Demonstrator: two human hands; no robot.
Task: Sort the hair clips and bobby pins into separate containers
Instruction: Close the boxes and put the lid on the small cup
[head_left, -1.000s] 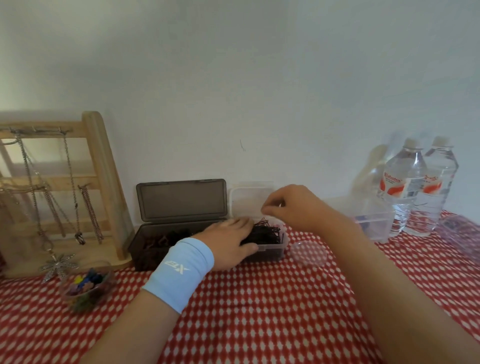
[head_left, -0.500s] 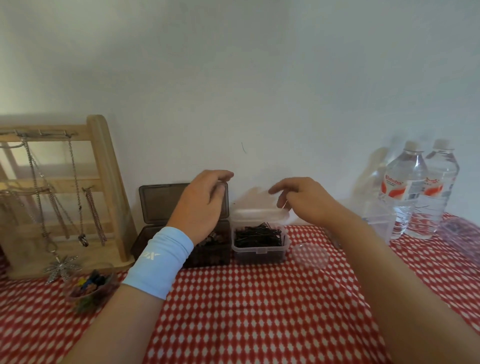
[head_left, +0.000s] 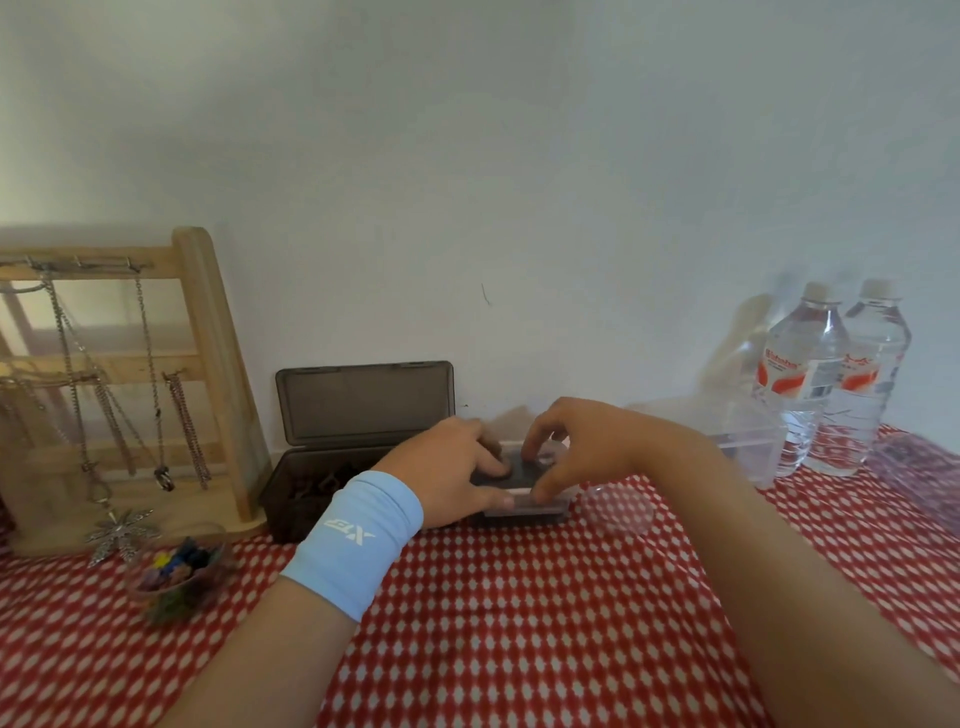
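A small clear box (head_left: 524, 510) of black bobby pins stands on the red checked cloth by the wall, its clear lid down on top. My left hand (head_left: 451, 470) holds its left side, fingers on the lid and thumb along the front edge. My right hand (head_left: 584, 447) grips the right side, curled fingers on the lid and thumb at the front rim. Left of it sits a dark smoky box (head_left: 311, 488) of brown hair clips, its hinged lid (head_left: 363, 402) standing open against the wall.
A wooden jewellery stand (head_left: 208, 374) hung with chains is at the far left, with a small glass bowl (head_left: 176, 571) of coloured bits in front. A round clear lid (head_left: 618, 506), a clear tub (head_left: 748, 441) and two water bottles (head_left: 831, 374) are on the right.
Both hands dropped from the raised lid onto the clear box. Its lid, upright before, now lies down over the bobby pins.
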